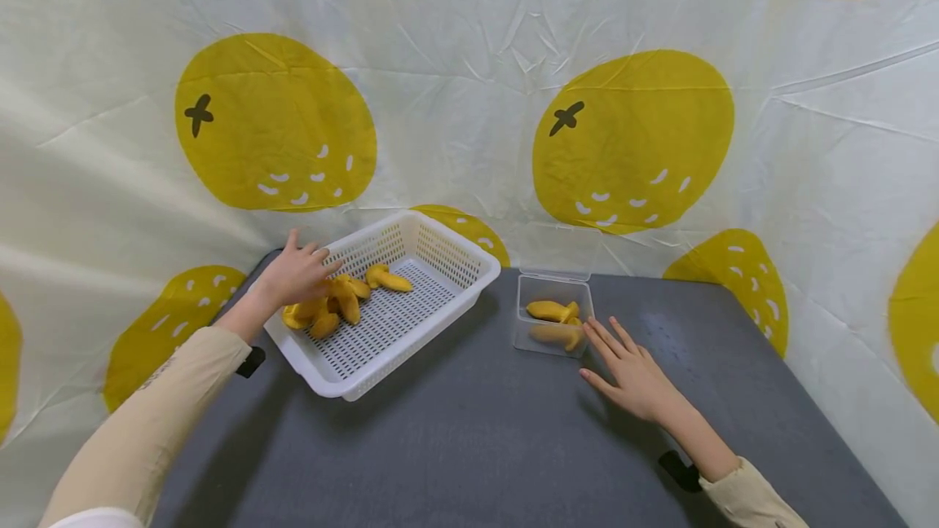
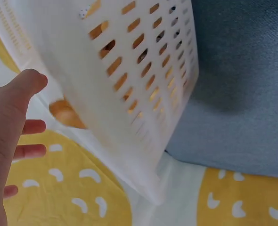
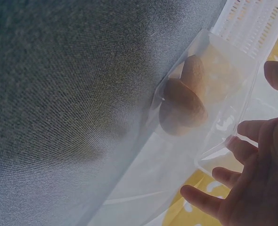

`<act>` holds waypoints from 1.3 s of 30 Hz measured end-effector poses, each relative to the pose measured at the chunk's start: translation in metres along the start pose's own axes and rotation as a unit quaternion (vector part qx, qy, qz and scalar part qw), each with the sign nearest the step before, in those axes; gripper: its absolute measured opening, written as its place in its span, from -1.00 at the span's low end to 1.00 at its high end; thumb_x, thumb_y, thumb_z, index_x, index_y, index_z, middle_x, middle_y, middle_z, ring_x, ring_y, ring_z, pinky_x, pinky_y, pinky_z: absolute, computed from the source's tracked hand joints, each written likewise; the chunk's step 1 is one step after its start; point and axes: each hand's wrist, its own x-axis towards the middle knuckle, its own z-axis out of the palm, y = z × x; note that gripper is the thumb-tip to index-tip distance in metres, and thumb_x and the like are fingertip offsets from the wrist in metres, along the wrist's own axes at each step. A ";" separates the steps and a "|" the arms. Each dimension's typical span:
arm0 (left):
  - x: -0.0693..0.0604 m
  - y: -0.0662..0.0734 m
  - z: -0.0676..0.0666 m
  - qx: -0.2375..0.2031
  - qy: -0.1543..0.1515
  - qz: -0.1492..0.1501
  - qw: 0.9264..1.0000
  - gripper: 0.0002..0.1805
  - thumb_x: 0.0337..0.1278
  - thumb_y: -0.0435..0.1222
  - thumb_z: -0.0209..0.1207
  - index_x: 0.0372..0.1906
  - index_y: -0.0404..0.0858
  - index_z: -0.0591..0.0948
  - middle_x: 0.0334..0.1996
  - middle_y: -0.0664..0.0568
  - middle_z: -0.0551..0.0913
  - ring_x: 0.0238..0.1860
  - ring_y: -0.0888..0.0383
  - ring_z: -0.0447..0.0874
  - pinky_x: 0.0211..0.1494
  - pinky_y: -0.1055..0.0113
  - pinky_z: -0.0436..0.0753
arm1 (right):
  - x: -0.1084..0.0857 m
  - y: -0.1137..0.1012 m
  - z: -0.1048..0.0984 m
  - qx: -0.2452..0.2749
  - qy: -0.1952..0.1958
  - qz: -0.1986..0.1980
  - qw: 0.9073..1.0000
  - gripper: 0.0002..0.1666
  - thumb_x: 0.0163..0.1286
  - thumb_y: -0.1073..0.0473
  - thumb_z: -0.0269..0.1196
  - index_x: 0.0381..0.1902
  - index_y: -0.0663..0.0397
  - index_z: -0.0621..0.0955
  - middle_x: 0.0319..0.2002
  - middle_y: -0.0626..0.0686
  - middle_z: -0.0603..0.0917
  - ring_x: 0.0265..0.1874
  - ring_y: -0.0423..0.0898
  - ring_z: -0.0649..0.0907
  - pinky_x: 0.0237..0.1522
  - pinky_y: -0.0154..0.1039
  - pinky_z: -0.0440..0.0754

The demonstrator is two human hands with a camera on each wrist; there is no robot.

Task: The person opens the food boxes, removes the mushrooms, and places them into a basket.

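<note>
Over the left end of a white slotted plastic basket (image 1: 469,288) is my left hand (image 1: 297,274), fingers spread and holding nothing. Below it lies a heap of yellow mushroom-shaped pieces (image 1: 345,300), with one more piece (image 1: 389,278) a little apart to the right. In the left wrist view, the thumb (image 2: 28,84) is beside the basket's rim. To the right stands a small clear plastic box (image 1: 535,341), its clear lid (image 1: 561,247) raised at the back. Several yellow pieces (image 1: 548,310) lie inside. My right hand (image 1: 634,377) is open, fingertips at the box's right side; contact cannot be made out.
A dark grey tabletop (image 1: 455,446) lies under the basket and box. Behind it hangs a pale cloth (image 1: 455,104) with large yellow fruit prints, close to the basket's back corner and the lid. Black bands (image 1: 678,471) are on both wrists.
</note>
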 end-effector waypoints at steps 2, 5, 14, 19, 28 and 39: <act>0.001 0.000 -0.001 0.002 0.011 0.003 1.000 -0.52 -0.11 -0.05 0.24 0.00 -0.12 0.57 -0.18 -0.08 0.60 -0.15 -0.07 0.52 0.11 -0.26 0.23 | 0.000 0.000 0.000 0.002 0.001 0.001 1.000 -0.14 0.25 -0.23 0.03 0.38 -0.06 0.01 0.38 0.08 0.08 0.39 0.10 -0.06 0.11 0.32 0.17; 0.005 0.001 -0.006 -0.004 0.043 0.015 0.999 -0.55 -0.11 -0.09 0.25 -0.03 -0.12 0.58 -0.19 -0.09 0.60 -0.15 -0.07 0.51 0.08 -0.26 0.27 | -0.001 0.001 0.000 0.001 0.001 0.000 1.000 -0.14 0.25 -0.24 0.02 0.39 -0.06 0.01 0.39 0.08 0.07 0.39 0.10 -0.06 0.11 0.32 0.17; 0.038 0.032 -0.050 -0.042 0.152 0.091 0.983 -0.62 -0.04 -0.10 0.21 -0.06 -0.12 0.56 -0.21 -0.07 0.59 -0.14 -0.07 0.51 -0.04 -0.11 0.44 | -0.001 0.001 0.002 -0.002 0.000 0.004 1.000 -0.13 0.25 -0.23 0.03 0.39 -0.09 -0.02 0.39 0.06 0.06 0.39 0.10 -0.05 0.11 0.32 0.18; 0.063 0.064 -0.080 -0.055 0.195 0.143 0.969 -0.66 0.02 -0.09 0.16 -0.07 -0.10 0.58 -0.21 -0.02 0.60 -0.14 -0.01 0.51 -0.04 0.03 0.47 | -0.001 0.000 0.002 -0.001 0.000 0.005 1.000 -0.13 0.25 -0.22 0.04 0.39 -0.08 -0.01 0.39 0.07 0.06 0.39 0.12 -0.04 0.12 0.30 0.18; 0.117 0.128 -0.107 -0.055 0.210 0.207 0.954 -0.76 0.10 -0.10 0.07 -0.14 -0.05 0.55 -0.25 0.06 0.56 -0.23 0.10 0.47 -0.21 0.23 0.41 | -0.003 -0.006 0.002 -0.014 0.010 0.019 1.000 -0.13 0.24 -0.22 0.04 0.39 -0.05 0.01 0.39 0.09 0.06 0.40 0.10 -0.10 0.11 0.28 0.21; 0.164 0.218 -0.088 -0.101 0.152 0.206 0.961 -0.53 0.21 0.12 -0.17 0.03 -0.04 0.49 -0.11 0.14 0.57 -0.10 0.17 0.52 -0.06 0.24 0.49 | -0.009 -0.022 0.002 -0.074 0.054 0.027 0.995 -0.16 0.17 -0.15 0.16 0.31 0.10 0.21 0.32 0.14 0.22 0.34 0.18 0.09 0.01 0.19 0.35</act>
